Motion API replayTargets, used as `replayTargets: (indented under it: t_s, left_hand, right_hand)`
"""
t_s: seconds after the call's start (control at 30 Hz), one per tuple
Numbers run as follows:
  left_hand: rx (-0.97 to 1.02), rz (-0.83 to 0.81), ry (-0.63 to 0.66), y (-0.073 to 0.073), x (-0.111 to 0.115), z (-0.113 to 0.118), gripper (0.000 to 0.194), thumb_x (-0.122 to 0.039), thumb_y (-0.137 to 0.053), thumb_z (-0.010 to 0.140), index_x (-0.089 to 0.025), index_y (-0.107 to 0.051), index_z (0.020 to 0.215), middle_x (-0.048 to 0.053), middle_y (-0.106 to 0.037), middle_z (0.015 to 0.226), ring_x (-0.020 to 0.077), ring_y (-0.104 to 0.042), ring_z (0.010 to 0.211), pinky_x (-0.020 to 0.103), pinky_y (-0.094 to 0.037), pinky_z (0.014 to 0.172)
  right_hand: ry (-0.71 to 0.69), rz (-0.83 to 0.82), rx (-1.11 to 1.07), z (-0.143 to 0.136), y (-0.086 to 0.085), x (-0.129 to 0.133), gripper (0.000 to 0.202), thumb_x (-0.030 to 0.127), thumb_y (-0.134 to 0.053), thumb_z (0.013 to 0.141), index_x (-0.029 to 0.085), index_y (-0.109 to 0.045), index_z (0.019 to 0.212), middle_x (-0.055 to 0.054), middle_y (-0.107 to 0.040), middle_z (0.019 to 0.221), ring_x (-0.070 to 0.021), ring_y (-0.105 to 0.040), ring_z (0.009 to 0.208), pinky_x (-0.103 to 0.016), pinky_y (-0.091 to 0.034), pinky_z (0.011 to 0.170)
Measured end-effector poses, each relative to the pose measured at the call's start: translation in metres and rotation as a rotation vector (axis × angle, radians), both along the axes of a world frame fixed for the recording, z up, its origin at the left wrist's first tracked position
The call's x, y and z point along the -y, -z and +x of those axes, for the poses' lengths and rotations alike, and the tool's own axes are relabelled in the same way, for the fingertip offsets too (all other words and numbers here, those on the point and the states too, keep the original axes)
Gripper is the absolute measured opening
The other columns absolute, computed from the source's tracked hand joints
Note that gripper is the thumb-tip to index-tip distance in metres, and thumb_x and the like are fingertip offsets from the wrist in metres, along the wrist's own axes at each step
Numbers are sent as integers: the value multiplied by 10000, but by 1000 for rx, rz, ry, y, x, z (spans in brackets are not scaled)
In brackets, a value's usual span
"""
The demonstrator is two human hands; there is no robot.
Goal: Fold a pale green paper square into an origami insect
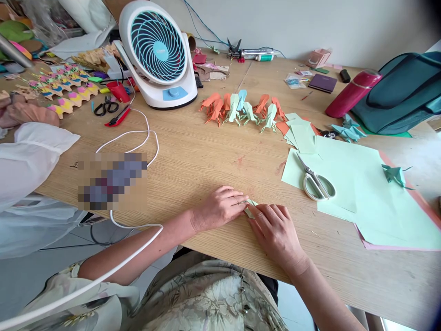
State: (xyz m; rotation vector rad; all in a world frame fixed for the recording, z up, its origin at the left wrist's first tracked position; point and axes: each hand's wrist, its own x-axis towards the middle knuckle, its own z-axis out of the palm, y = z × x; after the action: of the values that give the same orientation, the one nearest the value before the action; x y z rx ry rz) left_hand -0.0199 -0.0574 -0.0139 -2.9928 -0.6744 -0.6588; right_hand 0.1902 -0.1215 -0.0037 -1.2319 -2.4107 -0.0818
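Note:
Near the table's front edge, a small piece of folded pale green paper [251, 211] lies between my two hands, mostly covered by fingers. My left hand [220, 209] grips its left side, the fingers pressed together. On the opposite side, my right hand [277, 234] is closed over the paper, palm down. White-handled scissors [313, 176] rest on large pale green sheets [372, 184] to the right. Beyond my hands stand several folded paper figures in orange [216, 109], pale green [270, 116] and light blue [242, 97].
A white fan [182, 96] stands at the back left. A white cable [138, 248] crosses over my left forearm. At far right are a pink bottle [354, 94] and a teal bag [396, 96]. Another person's white sleeve [37, 147] is at the left.

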Motion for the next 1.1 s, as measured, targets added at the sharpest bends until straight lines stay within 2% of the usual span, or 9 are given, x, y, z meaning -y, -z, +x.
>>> replayTargets:
  t_s: [0.13, 0.3, 0.43, 0.53, 0.7, 0.87, 1.0, 1.1]
  left_hand:
    - [-10, 2, 18, 1, 3, -5, 285, -209, -469, 1015, -134, -604, 1254, 100, -658, 1316, 201, -579, 1257, 393, -437, 1019]
    - [-98, -28, -12, -2, 13, -5, 361, -279, -501, 1006, -100, -560, 1313, 146, -579, 1407, 247, -513, 1326, 409, -414, 999]
    - [-170, -84, -40, -6, 20, -7, 502, -367, -526, 990, -94, -475, 1408, 166, -488, 1488, 278, -438, 1388, 428, -383, 1016]
    - [-192, -127, -45, -8, 23, -9, 553, -378, -512, 994, -99, -408, 1460, 173, -456, 1511, 269, -405, 1412, 431, -361, 1034]
    - [-201, -157, -73, -9, 26, -7, 581, -419, -507, 991, -82, -407, 1454, 178, -446, 1515, 274, -386, 1424, 445, -345, 1058]
    - [-125, -185, -62, -6, 23, -8, 477, -288, -519, 995, -112, -443, 1432, 152, -493, 1487, 251, -427, 1407, 426, -353, 1099]
    - [28, -214, -13, -3, 9, -16, 373, -148, -481, 992, -141, -508, 1364, 109, -614, 1374, 189, -527, 1325, 366, -431, 1060]
    - [113, -216, -26, -5, -1, -21, 296, -120, -481, 985, -163, -585, 1259, 75, -675, 1278, 186, -588, 1235, 361, -468, 1033]
  right_hand:
    - [26, 59, -15, 1, 1, 2, 122, 128, -555, 953, 165, -646, 1024, -94, -681, 962, -203, -559, 784, -349, -393, 712]
    - [-31, 32, -39, 4, 7, 4, 163, 100, -538, 957, 149, -636, 1078, -124, -687, 1165, -228, -609, 967, -370, -438, 823]
    - [-74, -2, -53, 7, 9, 5, 198, 72, -509, 963, 137, -618, 1114, -116, -698, 1190, -215, -633, 1005, -381, -447, 902]
    - [-73, -30, -51, 8, 10, 5, 190, 82, -512, 964, 142, -618, 1111, -110, -696, 1192, -216, -638, 1005, -382, -453, 903]
    - [-57, -46, -43, 8, 10, 5, 167, 92, -520, 959, 141, -630, 1075, -139, -670, 1196, -231, -624, 997, -395, -465, 882]
    - [-41, -72, -48, 6, 8, 4, 141, 80, -533, 947, 152, -633, 1015, -123, -687, 1131, -229, -615, 921, -385, -474, 824]
    - [-21, -70, -69, 5, 8, 4, 142, 85, -541, 949, 153, -628, 1038, -111, -696, 1109, -215, -617, 885, -376, -471, 814]
    - [-12, -74, -80, 5, 9, 5, 129, 96, -542, 955, 156, -627, 1031, -106, -695, 1108, -208, -618, 876, -371, -467, 815]
